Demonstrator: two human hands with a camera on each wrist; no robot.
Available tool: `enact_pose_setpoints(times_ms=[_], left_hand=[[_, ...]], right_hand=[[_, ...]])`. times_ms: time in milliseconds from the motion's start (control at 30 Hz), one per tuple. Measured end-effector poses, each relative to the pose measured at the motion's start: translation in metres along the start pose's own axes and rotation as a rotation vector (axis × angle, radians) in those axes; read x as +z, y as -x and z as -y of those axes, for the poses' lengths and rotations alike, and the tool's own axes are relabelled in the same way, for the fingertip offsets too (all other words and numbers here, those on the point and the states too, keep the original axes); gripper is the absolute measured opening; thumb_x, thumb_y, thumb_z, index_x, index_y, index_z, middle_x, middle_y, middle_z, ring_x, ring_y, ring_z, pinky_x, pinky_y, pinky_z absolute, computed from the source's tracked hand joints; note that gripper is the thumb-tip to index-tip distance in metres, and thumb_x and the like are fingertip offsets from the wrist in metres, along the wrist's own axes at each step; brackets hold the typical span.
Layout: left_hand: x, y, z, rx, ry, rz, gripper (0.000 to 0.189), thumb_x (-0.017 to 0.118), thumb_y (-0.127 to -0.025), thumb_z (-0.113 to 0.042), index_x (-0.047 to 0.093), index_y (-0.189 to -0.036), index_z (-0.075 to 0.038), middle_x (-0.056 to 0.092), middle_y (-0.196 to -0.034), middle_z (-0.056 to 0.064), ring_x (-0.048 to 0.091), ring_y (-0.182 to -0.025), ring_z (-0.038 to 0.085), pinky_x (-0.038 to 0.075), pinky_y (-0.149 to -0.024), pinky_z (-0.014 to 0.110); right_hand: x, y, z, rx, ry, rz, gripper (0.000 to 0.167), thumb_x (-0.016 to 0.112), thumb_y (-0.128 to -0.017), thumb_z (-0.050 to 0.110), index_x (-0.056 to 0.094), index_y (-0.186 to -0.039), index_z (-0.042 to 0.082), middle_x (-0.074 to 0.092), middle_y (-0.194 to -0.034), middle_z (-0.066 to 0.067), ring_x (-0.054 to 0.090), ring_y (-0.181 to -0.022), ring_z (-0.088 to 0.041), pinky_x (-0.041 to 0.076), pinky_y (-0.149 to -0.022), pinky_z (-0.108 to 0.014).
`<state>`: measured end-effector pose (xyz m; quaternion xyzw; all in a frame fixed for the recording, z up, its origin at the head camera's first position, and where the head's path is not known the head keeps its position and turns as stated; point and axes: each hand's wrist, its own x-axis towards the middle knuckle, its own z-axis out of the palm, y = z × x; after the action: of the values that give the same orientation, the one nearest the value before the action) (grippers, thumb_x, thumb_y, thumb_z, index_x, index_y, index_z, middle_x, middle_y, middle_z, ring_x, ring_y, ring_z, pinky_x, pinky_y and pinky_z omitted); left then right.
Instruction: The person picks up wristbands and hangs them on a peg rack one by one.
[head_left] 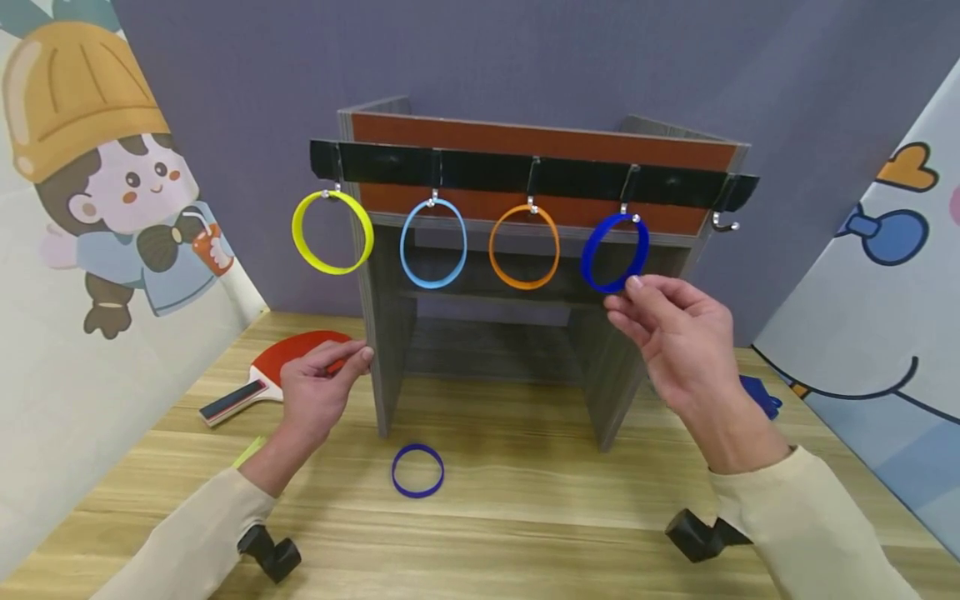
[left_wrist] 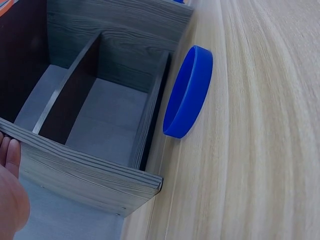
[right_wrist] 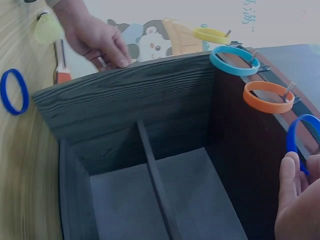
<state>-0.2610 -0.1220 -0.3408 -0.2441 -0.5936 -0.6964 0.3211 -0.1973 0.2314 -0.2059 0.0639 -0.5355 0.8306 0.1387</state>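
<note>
My right hand (head_left: 686, 350) pinches the lower edge of a dark blue wristband (head_left: 588, 260), whose top is at the fourth hook (head_left: 624, 208) of a black strip (head_left: 487, 171). In the right wrist view, thumb and fingers close on this blue band (right_wrist: 291, 135). Yellow (head_left: 296, 237), light blue (head_left: 403, 250) and orange (head_left: 492, 250) wristbands hang from the other hooks to its left. My left hand (head_left: 318, 392) has relaxed fingers, their tips right at the front edge of the grey wooden shelf unit's left panel (head_left: 377, 383). Another blue wristband (head_left: 417, 496) stays on the table below.
A bare hook (head_left: 725, 225) sticks out at the strip's right end. Beside my left hand lies a red table tennis bat (head_left: 281, 358). A yellow-green item (head_left: 249, 451) is partly behind the left forearm, and a blue object (head_left: 761, 396) lies right of the shelf on the wooden table (head_left: 510, 517).
</note>
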Motion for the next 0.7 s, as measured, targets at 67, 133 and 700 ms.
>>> enact_pose_setpoints(times_ms=[67,133,700], left_hand=[[-0.001,0.000,0.000,-0.001,-0.012,0.001,0.019,0.070,-0.077,0.015,0.068,-0.096,0.016,0.064,-0.076,0.012,0.067,-0.065,0.016,0.057,-0.066,0.024],[-0.002,0.000,0.000,-0.005,-0.022,0.004,0.019,0.070,-0.077,0.014,0.068,-0.096,0.015,0.064,-0.076,0.011,0.067,-0.065,0.016,0.057,-0.067,0.025],[-0.001,-0.001,0.000,0.018,-0.018,-0.002,0.018,0.071,-0.076,0.014,0.069,-0.095,0.015,0.064,-0.074,0.011,0.067,-0.064,0.014,0.057,-0.066,0.024]], right_hand=[[-0.003,0.002,-0.003,-0.010,-0.014,0.022,0.029,0.077,-0.079,0.013,0.067,-0.101,-0.003,0.067,-0.094,-0.015,0.069,-0.084,-0.025,0.054,-0.080,-0.033],[-0.005,0.005,-0.007,-0.024,-0.018,0.047,0.024,0.076,-0.081,0.011,0.067,-0.098,-0.004,0.067,-0.091,-0.014,0.069,-0.082,-0.025,0.054,-0.079,-0.033],[-0.015,0.025,-0.097,0.162,0.326,0.207,0.004,0.063,-0.086,-0.006,0.063,-0.089,-0.003,0.066,-0.082,-0.016,0.069,-0.071,-0.023,0.059,-0.067,-0.037]])
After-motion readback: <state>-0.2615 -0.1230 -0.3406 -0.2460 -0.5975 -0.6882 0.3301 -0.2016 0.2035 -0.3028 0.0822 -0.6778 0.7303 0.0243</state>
